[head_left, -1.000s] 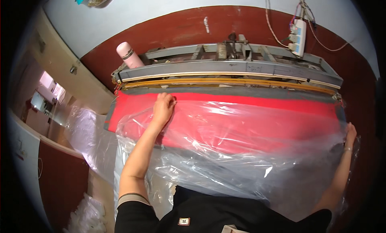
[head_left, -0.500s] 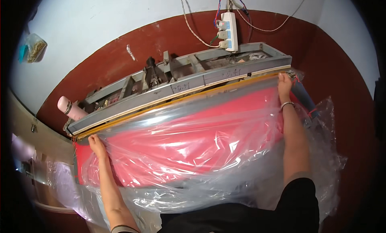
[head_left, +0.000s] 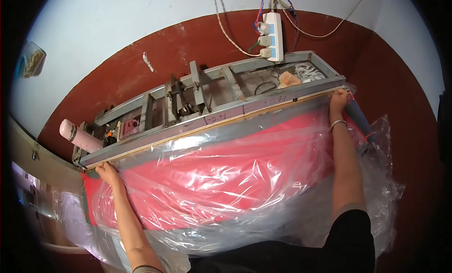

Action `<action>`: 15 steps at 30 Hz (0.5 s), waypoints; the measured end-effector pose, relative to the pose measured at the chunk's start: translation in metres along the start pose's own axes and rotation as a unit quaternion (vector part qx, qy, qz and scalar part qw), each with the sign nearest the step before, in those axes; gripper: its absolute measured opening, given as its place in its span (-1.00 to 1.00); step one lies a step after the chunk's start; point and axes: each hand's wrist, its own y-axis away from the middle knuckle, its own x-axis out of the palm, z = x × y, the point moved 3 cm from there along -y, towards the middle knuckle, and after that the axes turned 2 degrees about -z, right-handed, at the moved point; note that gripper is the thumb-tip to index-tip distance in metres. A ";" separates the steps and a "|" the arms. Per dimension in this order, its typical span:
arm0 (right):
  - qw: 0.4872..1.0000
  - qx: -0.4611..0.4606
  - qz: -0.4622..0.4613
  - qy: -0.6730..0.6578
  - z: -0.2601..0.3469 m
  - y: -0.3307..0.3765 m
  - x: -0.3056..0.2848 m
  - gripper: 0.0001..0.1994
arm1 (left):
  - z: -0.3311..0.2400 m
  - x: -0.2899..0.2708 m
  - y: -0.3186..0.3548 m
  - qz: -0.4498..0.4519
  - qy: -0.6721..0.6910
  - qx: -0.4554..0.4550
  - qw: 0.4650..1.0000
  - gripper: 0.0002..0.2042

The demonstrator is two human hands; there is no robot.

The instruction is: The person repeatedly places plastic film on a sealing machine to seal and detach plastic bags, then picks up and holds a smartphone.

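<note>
Clear plastic film spreads in wrinkled folds over a red surface, from a long grey metal frame down toward my body. My left hand is closed on the film's far edge, near the left end of the frame. At the right end, my right hand is closed in a fist on the film beside the frame's corner. Both arms reach forward, and the film stretches between the two hands. A pale strip runs along the frame's near edge. The fingertips of both hands are hidden.
A pink bottle leans at the frame's left end. Behind the frame, a white power strip with plugs and cords hangs against the wall. A dark blue roll-like thing sits right of my right hand. A pale door stands at left.
The metal frame has tipped down toward the film, showing more of its inside, and the yellow strip beneath is mostly covered. My left hand has shifted slightly left, my right slightly right.
</note>
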 end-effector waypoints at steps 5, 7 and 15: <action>0.999 0.037 -0.031 0.002 0.010 0.002 -0.004 -0.87 | 0.002 0.001 0.003 0.005 0.057 -0.088 0.995 -0.87; 0.997 0.066 -0.026 0.035 0.046 0.006 -0.014 -0.87 | -0.003 -0.001 0.005 0.048 0.095 -0.098 0.989 -0.88; 0.913 -0.192 0.308 -0.189 0.315 0.111 -0.027 -0.80 | -0.078 -0.085 0.020 0.292 0.185 0.012 0.938 -0.93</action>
